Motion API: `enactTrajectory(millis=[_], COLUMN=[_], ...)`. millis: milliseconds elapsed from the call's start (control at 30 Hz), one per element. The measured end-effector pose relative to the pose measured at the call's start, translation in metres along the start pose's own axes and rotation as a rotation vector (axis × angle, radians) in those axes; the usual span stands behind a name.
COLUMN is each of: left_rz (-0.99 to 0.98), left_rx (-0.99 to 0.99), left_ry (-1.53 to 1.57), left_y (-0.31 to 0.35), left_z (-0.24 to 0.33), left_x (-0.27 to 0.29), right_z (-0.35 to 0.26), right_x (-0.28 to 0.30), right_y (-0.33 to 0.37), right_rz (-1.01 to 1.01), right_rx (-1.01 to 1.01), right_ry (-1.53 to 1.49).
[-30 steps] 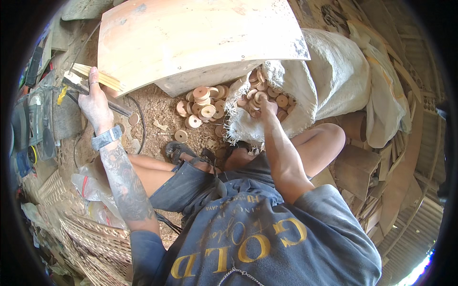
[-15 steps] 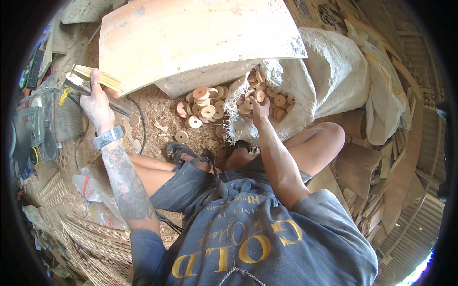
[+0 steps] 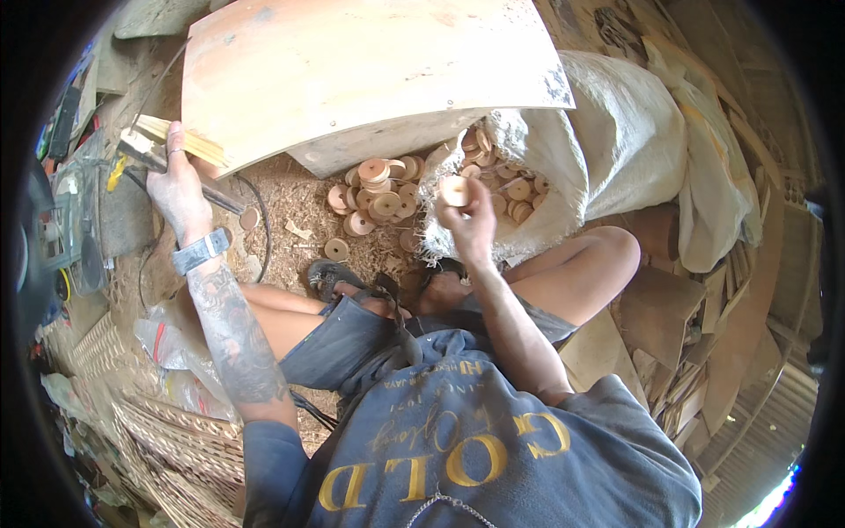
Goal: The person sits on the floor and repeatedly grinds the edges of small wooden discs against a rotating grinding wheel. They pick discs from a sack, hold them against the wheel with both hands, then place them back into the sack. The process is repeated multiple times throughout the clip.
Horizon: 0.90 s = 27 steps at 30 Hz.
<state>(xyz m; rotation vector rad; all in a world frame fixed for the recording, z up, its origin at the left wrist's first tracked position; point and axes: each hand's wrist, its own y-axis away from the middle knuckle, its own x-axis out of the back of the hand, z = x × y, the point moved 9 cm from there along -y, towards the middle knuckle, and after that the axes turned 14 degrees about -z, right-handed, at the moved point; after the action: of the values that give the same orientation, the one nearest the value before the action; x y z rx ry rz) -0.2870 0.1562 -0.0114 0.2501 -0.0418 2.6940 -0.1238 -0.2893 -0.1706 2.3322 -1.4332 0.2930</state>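
Observation:
My right hand is closed on a pale round wooden disc, held up at the mouth of a white woven sack. Inside that mouth lie several more wooden discs with small centre holes. Outside it, a loose pile of the same discs rests on the sawdust. My left hand is closed round a bundle of thin wooden sticks at the left end of the wooden bench. A dark bar runs beneath this hand; some of its fingers are hidden.
The pale, curved-looking bench top spans the far side. A black cable loops over the sawdust floor. Single discs lie near my foot. Wood offcuts stand to the right, clear plastic bags to the left.
My right hand has drawn back a little from among the discs in the sack mouth and lifted one disc. My left hand has stayed in place.

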Motion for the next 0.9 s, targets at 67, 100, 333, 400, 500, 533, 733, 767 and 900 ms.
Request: enactTrajectory(millis=[67, 100, 333, 400, 500, 533, 733, 767, 900], left_rz=[-0.006, -0.01, -0.05, -0.066, -0.055, -0.053, -0.058, -0.053, -0.049], left_rx=[-0.02, -0.04, -0.043, -0.03, -0.007, -0.017, -0.032, -0.038, -0.031], left_ry=[0.044, 0.05, 0.071, 0.064, 0.036, 0.046, 0.068, 0.041, 0.03], left_y=[0.0, 0.0, -0.01, -0.012, -0.01, -0.009, -0.005, -0.005, -0.004], left_z=[0.0, 0.001, -0.01, -0.014, -0.015, -0.014, -0.004, -0.003, -0.006], left_x=[-0.002, -0.001, 0.003, 0.004, 0.005, 0.004, 0.001, 0.001, 0.005], right_z=[-0.028, -0.038, -0.018, 0.037, 0.118, 0.137, 0.181, 0.182, 0.196], right_x=[-0.035, -0.05, -0.033, 0.029, 0.122, 0.138, 0.121, 0.116, 0.103], right_y=[0.002, 0.002, -0.027, -0.047, -0.034, -0.024, -0.016, -0.011, -0.009], right_rz=[-0.211, -0.286, -0.181, 0.094, 0.509, 0.537, 0.427, 0.45, 0.369], right_rx=[-0.028, -0.052, 0.102, -0.171, -0.794, -0.925, -0.943, -0.936, -0.855], right_ry=[-0.022, 0.029, 0.147, 0.107, 0.172, 0.152, 0.42, 0.5, 0.593])
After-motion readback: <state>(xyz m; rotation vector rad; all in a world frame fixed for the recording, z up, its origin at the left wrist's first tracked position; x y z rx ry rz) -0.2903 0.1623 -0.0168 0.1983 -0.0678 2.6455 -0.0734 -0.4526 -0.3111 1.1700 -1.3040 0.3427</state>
